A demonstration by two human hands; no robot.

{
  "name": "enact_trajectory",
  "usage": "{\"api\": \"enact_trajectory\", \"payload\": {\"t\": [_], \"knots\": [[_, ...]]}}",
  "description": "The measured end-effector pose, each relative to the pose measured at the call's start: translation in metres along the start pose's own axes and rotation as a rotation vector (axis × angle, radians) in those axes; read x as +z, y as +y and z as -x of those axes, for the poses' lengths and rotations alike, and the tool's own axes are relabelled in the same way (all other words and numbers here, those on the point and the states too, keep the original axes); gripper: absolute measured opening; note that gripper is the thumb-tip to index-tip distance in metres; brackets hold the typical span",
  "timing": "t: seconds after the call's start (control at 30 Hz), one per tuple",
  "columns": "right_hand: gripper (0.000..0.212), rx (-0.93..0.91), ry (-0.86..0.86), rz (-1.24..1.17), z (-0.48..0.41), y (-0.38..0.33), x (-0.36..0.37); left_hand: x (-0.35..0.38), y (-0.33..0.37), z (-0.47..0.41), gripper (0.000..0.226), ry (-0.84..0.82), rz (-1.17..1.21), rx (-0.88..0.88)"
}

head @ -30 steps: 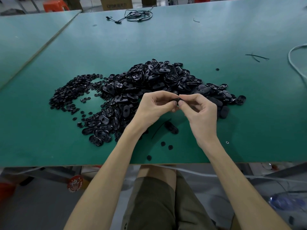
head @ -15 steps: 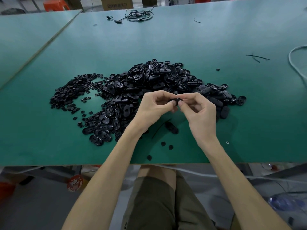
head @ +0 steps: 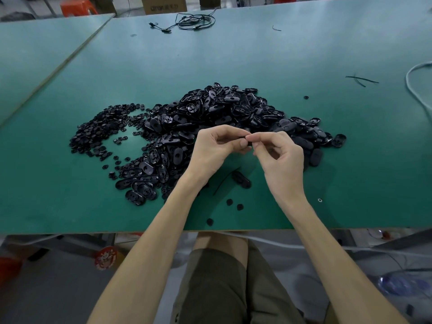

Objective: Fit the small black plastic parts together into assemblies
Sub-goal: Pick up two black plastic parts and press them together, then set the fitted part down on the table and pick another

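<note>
My left hand and my right hand meet fingertip to fingertip above the green table. Between them they pinch one small black plastic part, mostly hidden by the fingers. Just behind the hands lies a big heap of black oval shells. To its left is a flatter spread of small black round pieces. One oval shell lies alone under my hands, beside a thin black strip. Three small round pieces sit near the table's front edge.
A coiled black cable lies at the far side of the table. A white cable curves in at the right edge, with black strips near it. A second green table adjoins on the left. My knees show below the front edge.
Both hands stay together on the small part; my right fingers have shifted slightly on it. Nothing on the table has moved.
</note>
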State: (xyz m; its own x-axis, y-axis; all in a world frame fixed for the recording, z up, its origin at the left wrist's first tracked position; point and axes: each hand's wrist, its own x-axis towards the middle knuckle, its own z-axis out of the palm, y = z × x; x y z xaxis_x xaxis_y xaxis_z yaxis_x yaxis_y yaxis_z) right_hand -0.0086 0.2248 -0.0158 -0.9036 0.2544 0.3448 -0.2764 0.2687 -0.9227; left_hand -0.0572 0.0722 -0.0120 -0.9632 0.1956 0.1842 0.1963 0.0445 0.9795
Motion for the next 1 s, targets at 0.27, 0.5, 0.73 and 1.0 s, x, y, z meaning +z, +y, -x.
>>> {"api": "enact_trajectory", "payload": {"t": [0.27,0.5,0.73,1.0], "knots": [[0.032,0.107,0.253,-0.040,-0.004,0.004,-0.001,-0.010,-0.007,-0.005,0.023,0.203,-0.200,0.019],[0.058,0.146,0.235,0.021,-0.004,0.004,-0.001,-0.002,-0.008,-0.004,0.025,-0.011,-0.720,0.035],[0.063,0.050,0.184,0.077,-0.003,0.002,0.000,-0.003,-0.005,-0.004,0.019,0.083,-0.585,0.035],[0.018,-0.315,-0.129,0.249,0.004,-0.001,0.005,-0.015,0.003,-0.007,0.021,0.282,0.167,-0.043]]}}
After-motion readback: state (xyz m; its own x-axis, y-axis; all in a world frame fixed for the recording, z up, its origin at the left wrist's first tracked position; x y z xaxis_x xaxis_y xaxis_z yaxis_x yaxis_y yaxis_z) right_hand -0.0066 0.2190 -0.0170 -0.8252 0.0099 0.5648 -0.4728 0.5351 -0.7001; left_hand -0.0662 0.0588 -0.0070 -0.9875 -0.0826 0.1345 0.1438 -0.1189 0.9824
